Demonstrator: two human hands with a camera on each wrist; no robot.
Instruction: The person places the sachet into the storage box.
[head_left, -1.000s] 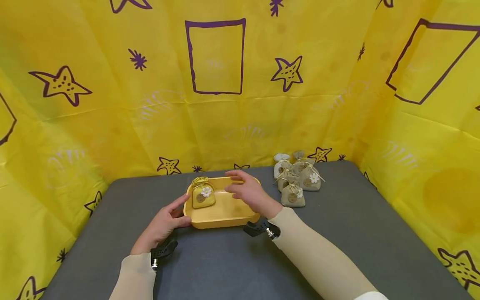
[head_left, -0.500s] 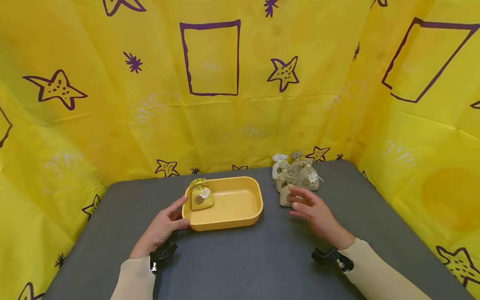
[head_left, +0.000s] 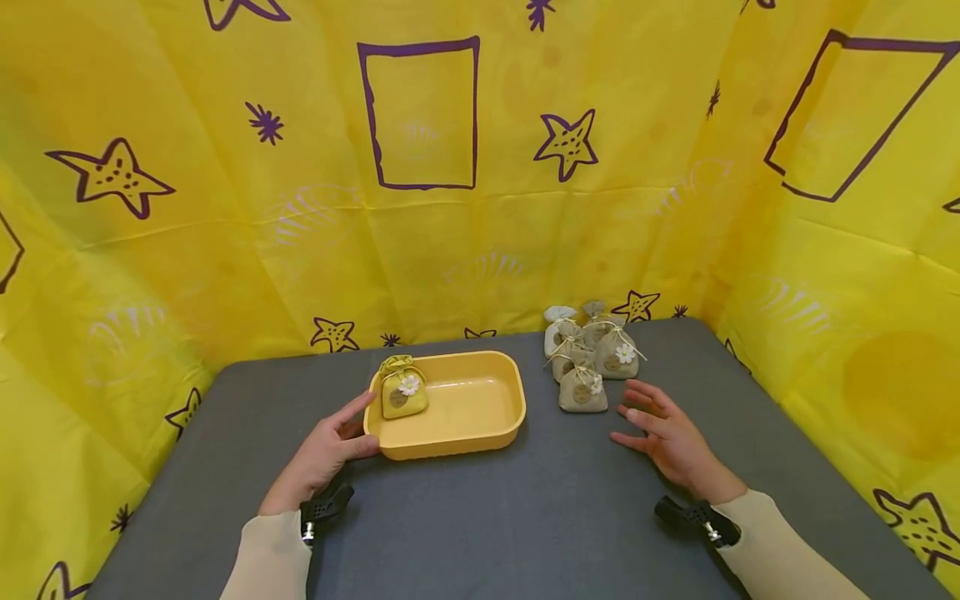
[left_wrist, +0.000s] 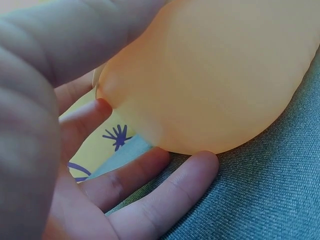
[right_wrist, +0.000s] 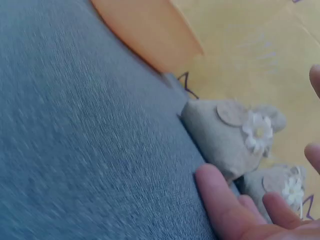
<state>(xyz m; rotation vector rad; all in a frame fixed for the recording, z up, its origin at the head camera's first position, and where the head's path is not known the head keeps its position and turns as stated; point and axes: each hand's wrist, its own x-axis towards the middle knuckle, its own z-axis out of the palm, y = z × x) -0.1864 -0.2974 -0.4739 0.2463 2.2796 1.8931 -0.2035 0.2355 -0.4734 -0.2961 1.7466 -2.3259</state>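
Note:
A yellow plastic tray [head_left: 468,410] rests on the dark table, with a yellow drawstring pouch [head_left: 405,397] bearing a white flower inside its left end. My left hand [head_left: 318,460] touches the tray's left end, thumb at the near corner. In the left wrist view its fingers [left_wrist: 175,192] lie fairly straight against the outer wall. To the right, my right hand [head_left: 675,437] hovers with spread fingers, holding nothing. Just beyond its fingertips sits a small beige drawstring pouch [head_left: 583,392] with a white flower, also seen in the right wrist view as the nearer pouch [right_wrist: 220,132].
Several more beige and whitish pouches stand clustered behind it, including a flowered pouch [head_left: 618,354] and a whitish pouch [head_left: 552,336]. A yellow patterned cloth [head_left: 427,250] encloses the table [head_left: 480,525] at the back and sides.
My right hand has moved from above the tray to the right, passing in front of the beige pouches and stopping beside them. My left hand has stayed at the tray.

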